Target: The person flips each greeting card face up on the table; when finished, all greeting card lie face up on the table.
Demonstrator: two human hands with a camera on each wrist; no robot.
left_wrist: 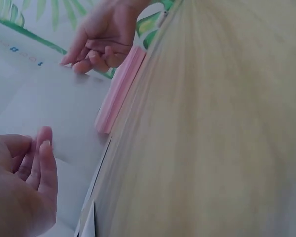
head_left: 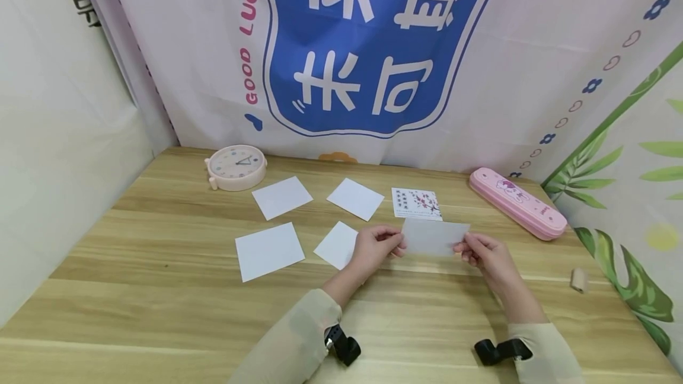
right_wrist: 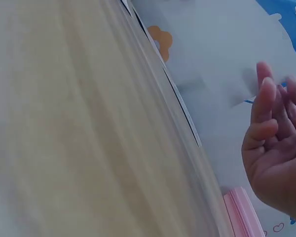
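Observation:
A blank white card [head_left: 434,237] is held up above the table by its two short ends. My left hand [head_left: 373,250] pinches the left end between thumb and fingers, and my right hand [head_left: 492,261] pinches the right end. Just behind it lies a card printed with red blossoms and dark characters [head_left: 416,202], its lower edge overlapped in the head view. Part of another white card [head_left: 337,244] is covered by the left hand. Both hands show in the left wrist view, the left one [left_wrist: 22,182] at lower left.
More white cards lie on the left: one at the back [head_left: 281,197], one in front [head_left: 270,252], one mid-table [head_left: 356,199]. A pink clock [head_left: 237,168] sits back left. At right are a pink pencil case [head_left: 516,203] and a small beige object [head_left: 578,280].

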